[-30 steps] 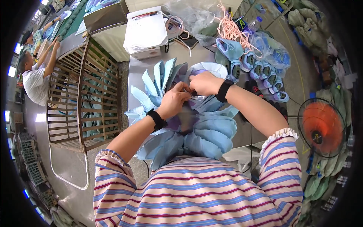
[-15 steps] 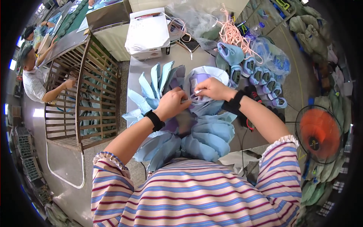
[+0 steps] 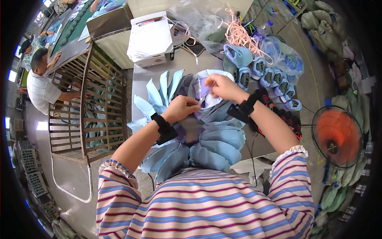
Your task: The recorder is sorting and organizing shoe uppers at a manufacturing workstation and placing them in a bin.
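Note:
A light blue shoe upper with purple lining (image 3: 203,90) and a small white label inside lies in front of me on the metal table. My left hand (image 3: 181,108) pinches its near left edge between thumb and fingers. Over its right side hovers my right hand (image 3: 224,87), fingers curled together; what they hold, if anything, I cannot make out. Around both hands more light blue shoe uppers (image 3: 223,139) fan out in overlapping rows, with some standing on edge at the left (image 3: 164,87). Black bands sit on both my wrists.
Tangled pink laces (image 3: 237,34), finished-looking blue shoe pieces (image 3: 274,76) and a plastic bag (image 3: 283,55) lie at the back right. A white box (image 3: 150,36) stands at the back. Left are a slatted cart (image 3: 84,115) and a co-worker (image 3: 41,85); right, an orange fan (image 3: 336,135).
My right hand has lifted up and away from the upper's near edge, apart from my left hand. My left hand stays at the edge. The co-worker has shifted right, toward the cart.

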`<action>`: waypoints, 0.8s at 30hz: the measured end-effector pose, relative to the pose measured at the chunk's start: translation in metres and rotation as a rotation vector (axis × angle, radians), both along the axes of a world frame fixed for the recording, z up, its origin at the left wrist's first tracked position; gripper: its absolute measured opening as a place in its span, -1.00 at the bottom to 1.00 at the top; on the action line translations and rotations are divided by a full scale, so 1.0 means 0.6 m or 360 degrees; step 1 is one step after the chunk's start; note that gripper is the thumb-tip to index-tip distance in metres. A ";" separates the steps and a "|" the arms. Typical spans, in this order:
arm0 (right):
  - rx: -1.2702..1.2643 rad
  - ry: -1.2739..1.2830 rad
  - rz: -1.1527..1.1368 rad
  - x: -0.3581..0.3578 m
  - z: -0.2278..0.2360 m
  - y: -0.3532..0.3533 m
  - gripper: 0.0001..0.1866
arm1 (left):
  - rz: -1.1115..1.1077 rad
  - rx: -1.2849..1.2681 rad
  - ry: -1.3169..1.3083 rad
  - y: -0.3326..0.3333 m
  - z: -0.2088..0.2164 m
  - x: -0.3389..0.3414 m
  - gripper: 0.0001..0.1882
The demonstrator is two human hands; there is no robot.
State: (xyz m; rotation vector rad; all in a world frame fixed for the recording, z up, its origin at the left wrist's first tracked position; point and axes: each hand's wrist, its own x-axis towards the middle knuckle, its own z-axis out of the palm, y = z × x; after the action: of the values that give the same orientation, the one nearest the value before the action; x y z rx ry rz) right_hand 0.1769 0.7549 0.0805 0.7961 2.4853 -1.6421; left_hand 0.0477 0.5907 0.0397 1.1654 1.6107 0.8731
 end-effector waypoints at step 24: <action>-0.1866 0.1080 -0.0722 0.043 0.010 -0.030 -0.85 | -0.0449 0.0233 0.0242 0.015 -0.047 0.020 -0.66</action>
State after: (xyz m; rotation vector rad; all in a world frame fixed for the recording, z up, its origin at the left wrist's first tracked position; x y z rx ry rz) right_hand 0.2025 0.7370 0.0867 0.6562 1.0056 -3.3359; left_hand 0.0598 0.5998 0.0118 1.5514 1.4727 0.7417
